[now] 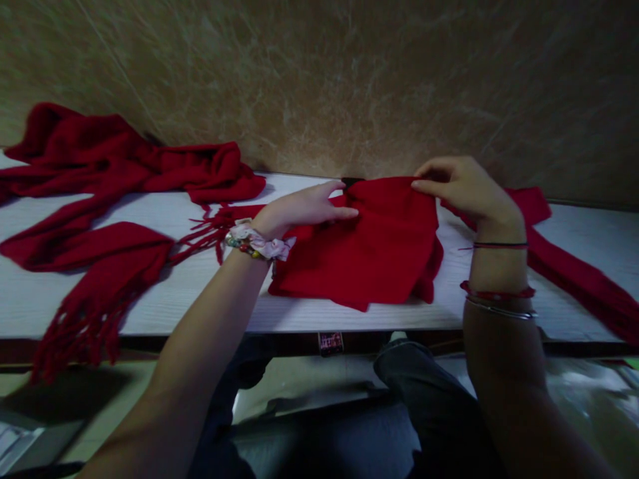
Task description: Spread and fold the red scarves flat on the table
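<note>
A folded red scarf (364, 253) lies in front of me on a white wood-grain table (299, 316), several layers deep, its lower edges uneven. My right hand (464, 189) pinches the scarf's far right corner between thumb and fingers. At the left side of the fold, my left hand (314, 205) rests with fingers stretched out and thumb apart, touching the cloth. A fringed end (219, 223) in red sticks out to the left, passing behind my left wrist. Where it joins the folded cloth is hidden.
Loose red scarves (114, 159) lie heaped at the left, with a fringe (80, 326) hanging over the front edge. More red cloth (579, 273) stretches along the right side. A brown marbled wall (319, 86) borders the table's back.
</note>
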Tool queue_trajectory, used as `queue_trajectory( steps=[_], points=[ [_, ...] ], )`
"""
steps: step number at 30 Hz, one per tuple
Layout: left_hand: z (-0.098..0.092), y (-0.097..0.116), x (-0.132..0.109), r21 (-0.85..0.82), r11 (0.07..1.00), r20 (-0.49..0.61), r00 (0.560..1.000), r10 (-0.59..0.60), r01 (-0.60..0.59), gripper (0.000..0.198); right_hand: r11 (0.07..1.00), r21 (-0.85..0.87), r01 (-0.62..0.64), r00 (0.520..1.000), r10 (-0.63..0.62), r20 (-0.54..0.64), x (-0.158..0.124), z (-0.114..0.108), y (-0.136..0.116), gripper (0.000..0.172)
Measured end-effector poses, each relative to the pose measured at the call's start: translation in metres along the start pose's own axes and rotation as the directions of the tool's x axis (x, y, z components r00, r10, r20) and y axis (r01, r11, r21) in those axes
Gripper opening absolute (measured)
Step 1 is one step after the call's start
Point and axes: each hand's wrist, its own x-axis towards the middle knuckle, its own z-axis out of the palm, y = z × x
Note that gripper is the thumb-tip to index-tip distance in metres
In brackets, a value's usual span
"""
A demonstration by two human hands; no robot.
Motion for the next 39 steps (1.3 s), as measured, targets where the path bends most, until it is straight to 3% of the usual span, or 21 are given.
queue_trajectory(
  steps=[2,5,8,10,13,15,17,18,19,21,23,24,26,28,30,32,36,39],
  points=[
    [0.010,0.004,0.003,-0.073,0.996,-0.034,0.998,-0.043,0.041,0.043,0.999,0.037,0.023,0.996,-0.026,0.088,0.000,0.005,-0.003,0.006],
    [0.021,0.006,0.007,-0.157,0.985,-0.081,0.993,-0.088,0.074,0.043,0.998,0.047,0.033,0.994,-0.038,0.101,0.002,0.013,-0.015,0.005],
    [0.017,0.003,0.008,-0.182,0.969,-0.130,0.973,-0.192,0.167,0.043,1.000,0.020,0.011,1.000,-0.011,-0.013,0.006,0.013,-0.024,0.004],
    [0.004,0.001,0.006,-0.188,0.956,-0.215,0.940,-0.263,0.225,0.043,0.999,-0.012,-0.052,0.982,0.049,-0.181,0.009,0.007,-0.020,0.003],
    [-0.025,-0.002,-0.001,-0.218,0.940,-0.424,0.842,-0.334,0.263,0.040,0.980,-0.027,-0.195,0.854,0.156,-0.497,0.009,-0.009,-0.001,0.007],
    [-0.046,-0.004,-0.009,-0.239,0.931,-0.590,0.720,-0.366,0.277,0.040,0.972,-0.015,-0.236,0.773,0.178,-0.609,0.005,-0.021,0.014,0.009],
    [-0.064,-0.007,-0.018,-0.195,0.928,-0.686,0.632,-0.361,0.319,0.040,0.977,-0.026,-0.212,0.794,0.157,-0.587,-0.001,-0.028,0.026,0.007],
    [-0.071,-0.009,-0.022,-0.137,0.920,-0.683,0.637,-0.356,0.367,0.038,0.981,-0.038,-0.191,0.828,0.140,-0.543,-0.004,-0.030,0.030,0.007],
    [-0.076,-0.010,-0.026,-0.043,0.898,-0.594,0.712,-0.376,0.438,0.035,0.984,-0.051,-0.171,0.862,0.124,-0.491,-0.006,-0.030,0.032,0.007],
    [-0.082,-0.012,-0.031,0.226,0.843,-0.257,0.864,-0.432,0.489,0.029,0.987,-0.080,-0.140,0.927,0.102,-0.362,-0.007,-0.025,0.031,0.008],
    [-0.080,-0.008,-0.034,0.450,0.802,0.038,0.889,-0.457,0.393,0.023,0.986,-0.097,-0.139,0.959,0.110,-0.261,-0.005,-0.018,0.024,0.005],
    [-0.078,-0.005,-0.034,0.513,0.787,0.099,0.887,-0.450,0.342,0.023,0.986,-0.100,-0.134,0.969,0.109,-0.223,-0.003,-0.014,0.019,0.003],
    [-0.071,0.003,-0.032,0.569,0.755,0.054,0.902,-0.428,0.325,0.028,0.992,-0.084,-0.093,0.980,0.076,-0.183,0.001,-0.006,0.007,0.005],
    [-0.062,0.011,-0.028,0.547,0.756,-0.087,0.923,-0.375,0.359,0.034,0.999,-0.048,-0.014,0.987,0.006,-0.159,0.002,-0.001,-0.008,0.009],
    [-0.053,0.017,-0.021,0.427,0.835,-0.245,0.934,-0.262,0.346,0.037,0.997,-0.016,0.074,0.992,-0.076,-0.102,0.002,0.004,-0.024,0.012],
    [-0.042,0.020,-0.012,0.274,0.940,-0.307,0.945,-0.114,0.203,0.040,0.990,0.004,0.144,0.989,-0.144,-0.026,0.001,0.007,-0.040,0.014],
    [-0.021,0.021,0.002,0.048,0.986,-0.129,0.977,0.167,-0.162,0.039,0.986,-0.028,0.164,0.986,-0.163,0.034,-0.002,0.009,-0.064,0.015],
    [-0.011,0.020,0.003,-0.023,0.970,-0.046,0.970,0.241,-0.242,0.028,0.983,-0.061,0.175,0.984,-0.176,-0.015,-0.006,0.004,-0.071,0.014]
  ],
)
